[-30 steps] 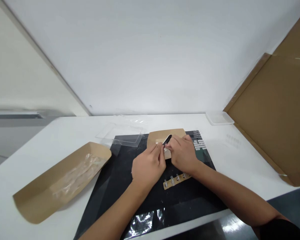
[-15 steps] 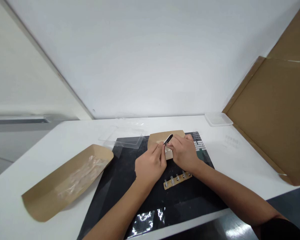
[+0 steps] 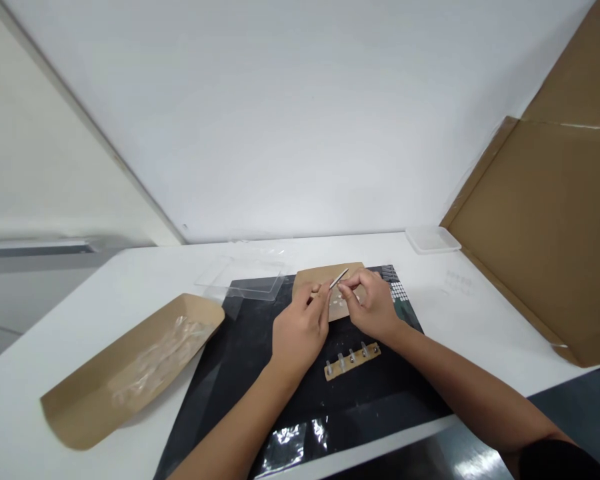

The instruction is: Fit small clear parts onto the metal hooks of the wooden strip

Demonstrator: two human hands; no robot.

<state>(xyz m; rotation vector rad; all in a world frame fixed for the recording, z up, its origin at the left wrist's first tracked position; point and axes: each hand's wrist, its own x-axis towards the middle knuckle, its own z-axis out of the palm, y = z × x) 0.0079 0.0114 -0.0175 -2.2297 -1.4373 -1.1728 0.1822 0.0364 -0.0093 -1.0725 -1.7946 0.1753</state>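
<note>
Between the thumb and fingers of my left hand (image 3: 303,323) is a slim light-edged strip (image 3: 339,277), its tip pointing up and to the right. I cannot make out its exact kind. My right hand (image 3: 373,303) is pinched beside the strip, and whatever its fingertips hold is too small to name. Beneath both hands lies a brown card sheet (image 3: 310,277) with small whitish dots on it. Closer to me, a narrow brown strip (image 3: 347,365) carries several small clear upright pieces and shiny round bits.
A black mat (image 3: 250,333) covers the middle of the white table (image 3: 150,273). At left stands a brown card tray (image 3: 90,393) holding clear plastic bags (image 3: 165,350). Clear lids (image 3: 250,277) lie behind it. A shallow plastic box (image 3: 433,240) and a tall cardboard panel (image 3: 540,233) are at right.
The strip has turned in my left fingers: its black face showed before, and now its thin light edge does. My right fingers have shifted slightly away from it.
</note>
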